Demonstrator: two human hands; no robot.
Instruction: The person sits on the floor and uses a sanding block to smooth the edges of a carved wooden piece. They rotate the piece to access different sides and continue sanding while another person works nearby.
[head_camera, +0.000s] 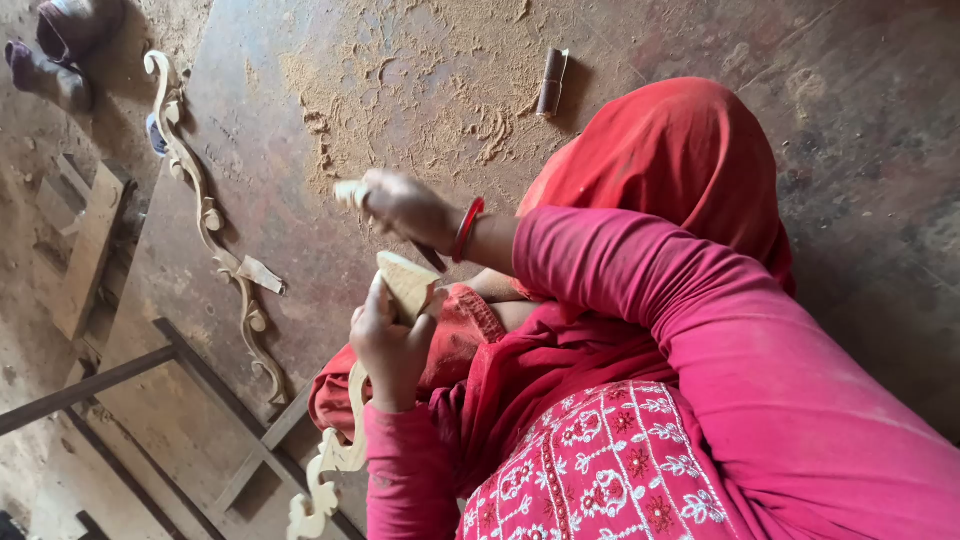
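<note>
My left hand grips carved wooden scroll, its end cut off below; right hand clasps sanding block, mostly hidden; dusty floor open beyond.

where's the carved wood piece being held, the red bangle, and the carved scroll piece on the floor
carved wood piece (405, 282), head view, its pale flat end
red bangle (467, 228), head view, its outer edge
carved scroll piece (205, 215), head view, its middle curl

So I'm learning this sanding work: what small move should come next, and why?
Probably draw the right hand, with its sanding piece, back onto the carved wooden scroll. That hand is lifted clear of it, while the left hand steadies the scroll's raised end.
</note>
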